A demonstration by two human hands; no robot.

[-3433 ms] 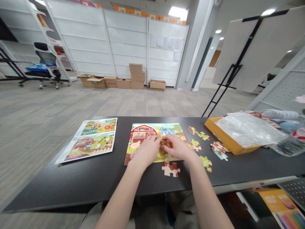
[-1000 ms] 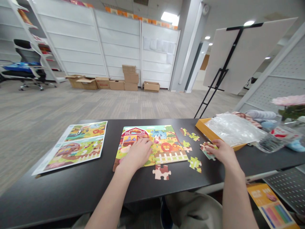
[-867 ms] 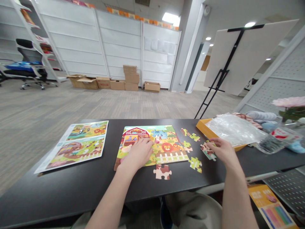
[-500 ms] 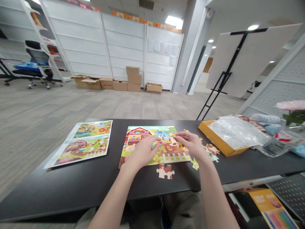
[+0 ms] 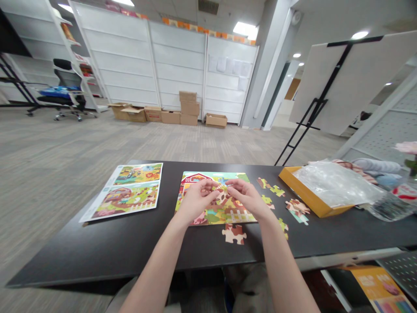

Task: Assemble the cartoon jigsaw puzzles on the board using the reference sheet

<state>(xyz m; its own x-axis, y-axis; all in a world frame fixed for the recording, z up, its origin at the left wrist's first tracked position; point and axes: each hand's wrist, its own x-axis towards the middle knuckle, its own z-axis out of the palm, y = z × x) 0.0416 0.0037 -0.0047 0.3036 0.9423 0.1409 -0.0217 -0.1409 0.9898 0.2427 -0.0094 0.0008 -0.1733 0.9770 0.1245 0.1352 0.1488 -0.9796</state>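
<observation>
Pinching a puzzle piece (image 5: pixel 223 195) mid-frame, left hand (image 5: pixel 196 201) and right hand (image 5: pixel 250 199) both clamped on it; risk: uneven pressure could bend it.

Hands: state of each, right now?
Left hand: closed, pinching one edge of a puzzle piece.
Right hand: closed, pinching the same piece's other edge.

puzzle (image 5: pixel 215 216) partly behind the hands (image 5: pixel 196 201)

Black table (image 5: pixel 130 248) — puzzle (image 5: pixel 213 216), pieces (image 5: pixel 234 234), sheet (image 5: pixel 128 191), box (image 5: pixel 301 192)
</observation>
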